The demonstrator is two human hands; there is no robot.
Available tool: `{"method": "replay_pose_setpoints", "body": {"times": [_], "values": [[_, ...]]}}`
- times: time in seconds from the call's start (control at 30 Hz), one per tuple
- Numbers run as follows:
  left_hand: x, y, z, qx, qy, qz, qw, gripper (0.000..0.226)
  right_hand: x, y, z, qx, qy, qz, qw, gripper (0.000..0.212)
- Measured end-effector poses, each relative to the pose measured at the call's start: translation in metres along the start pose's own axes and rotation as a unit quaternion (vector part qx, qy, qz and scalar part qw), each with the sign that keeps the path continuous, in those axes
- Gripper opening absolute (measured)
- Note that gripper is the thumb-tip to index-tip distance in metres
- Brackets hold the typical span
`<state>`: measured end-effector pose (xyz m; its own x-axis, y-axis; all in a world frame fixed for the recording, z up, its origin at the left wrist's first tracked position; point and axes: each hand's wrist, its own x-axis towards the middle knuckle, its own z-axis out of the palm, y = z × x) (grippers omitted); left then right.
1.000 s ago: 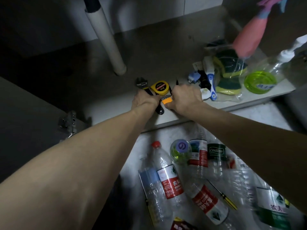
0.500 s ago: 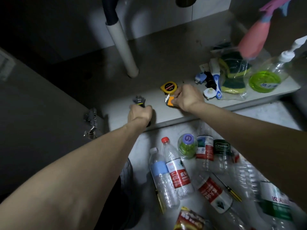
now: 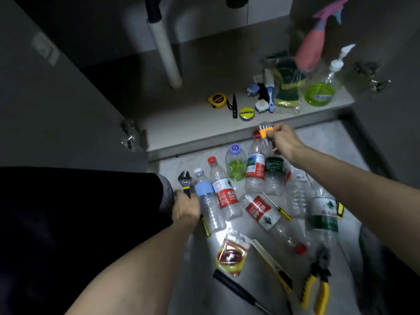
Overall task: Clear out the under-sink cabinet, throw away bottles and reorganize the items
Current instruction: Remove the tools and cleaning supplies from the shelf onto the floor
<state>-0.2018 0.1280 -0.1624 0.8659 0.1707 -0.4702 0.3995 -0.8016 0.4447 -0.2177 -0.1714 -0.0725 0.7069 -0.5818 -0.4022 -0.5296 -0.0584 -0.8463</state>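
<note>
My left hand [image 3: 185,208] grips the handle of a black adjustable wrench [image 3: 185,179] low over the floor, beside a blue-labelled bottle [image 3: 208,202]. Just in front of the cabinet edge, my right hand [image 3: 283,138] pinches an orange holder of metal hex keys [image 3: 265,132] above the bottles. Several empty plastic bottles [image 3: 255,171] lie on the floor. On the cabinet floor [image 3: 181,128] sit a yellow tape measure [image 3: 217,100], a black pointed tool [image 3: 234,106] and a yellow-topped tape roll [image 3: 246,113].
At the cabinet's right stand a pink spray bottle [image 3: 310,48], a green soap dispenser [image 3: 321,90], bagged sponges [image 3: 287,89] and a razor [image 3: 270,94]. A white drain pipe [image 3: 167,57] rises at the back. Pliers [image 3: 318,285], a utility knife [image 3: 272,264], a screwdriver [image 3: 276,206] and an oil pouch [image 3: 231,253] lie on the floor.
Both hands have drawn back out of the cabinet. The left carried the wrench down to the floor; the right lifted the hex key set off the shelf, uncovering the tape roll.
</note>
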Motion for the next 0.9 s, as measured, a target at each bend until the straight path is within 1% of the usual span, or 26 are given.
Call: {"method": "replay_pose_setpoints", "body": {"times": [0.03,0.07,0.13,0.2,0.27,0.37,0.47,0.5,0.57,0.67,0.73,0.8,0.83,0.9], "values": [[-0.007,-0.011,0.004,0.002,-0.004,-0.012,1.0,0.054,-0.012,0.008,-0.003,0.003,0.007,0.006,1.0,0.027],[-0.014,-0.019,0.008,0.001,-0.011,-0.024,1.0,0.05,-0.024,0.017,-0.005,0.005,0.007,0.014,1.0,0.027],[-0.026,-0.032,0.014,0.004,-0.031,-0.046,0.998,0.041,-0.05,0.04,-0.007,0.006,-0.013,0.034,0.999,0.021],[-0.034,-0.04,0.019,0.014,-0.053,-0.062,0.997,0.046,-0.075,0.065,-0.011,0.003,-0.036,0.059,0.998,0.015],[-0.04,-0.045,0.022,0.011,-0.069,-0.08,0.994,0.051,-0.101,0.091,-0.014,-0.014,-0.05,0.084,0.995,0.016],[-0.043,-0.05,0.024,0.007,-0.099,-0.099,0.99,0.058,-0.135,0.126,-0.016,-0.066,-0.068,0.094,0.991,0.017],[-0.041,-0.052,0.025,0.009,-0.111,-0.092,0.99,0.069,-0.156,0.157,-0.016,-0.13,-0.078,0.106,0.983,0.014],[-0.04,-0.051,0.025,0.016,-0.103,-0.087,0.991,0.066,-0.161,0.166,-0.015,-0.18,-0.094,0.102,0.974,0.012],[-0.039,-0.049,0.024,0.037,-0.086,-0.078,0.993,0.054,-0.169,0.181,-0.012,-0.271,-0.131,0.087,0.95,0.011],[-0.039,-0.041,0.024,0.066,-0.074,-0.073,0.992,0.041,-0.179,0.195,-0.008,-0.327,-0.16,0.062,0.929,0.01],[-0.039,-0.036,0.023,0.078,-0.069,-0.058,0.993,0.034,-0.183,0.202,-0.003,-0.37,-0.149,0.022,0.917,0.009],[-0.041,-0.032,0.023,0.092,-0.068,-0.021,0.993,0.029,-0.183,0.209,0.001,-0.4,-0.115,-0.014,0.909,0.01],[-0.042,-0.029,0.023,0.096,-0.069,-0.001,0.993,0.029,-0.182,0.212,0.002,-0.41,-0.105,-0.021,0.906,0.012],[-0.045,-0.024,0.024,0.093,-0.067,0.024,0.993,0.031,-0.178,0.213,0.002,-0.421,-0.098,-0.009,0.902,0.015]]}}
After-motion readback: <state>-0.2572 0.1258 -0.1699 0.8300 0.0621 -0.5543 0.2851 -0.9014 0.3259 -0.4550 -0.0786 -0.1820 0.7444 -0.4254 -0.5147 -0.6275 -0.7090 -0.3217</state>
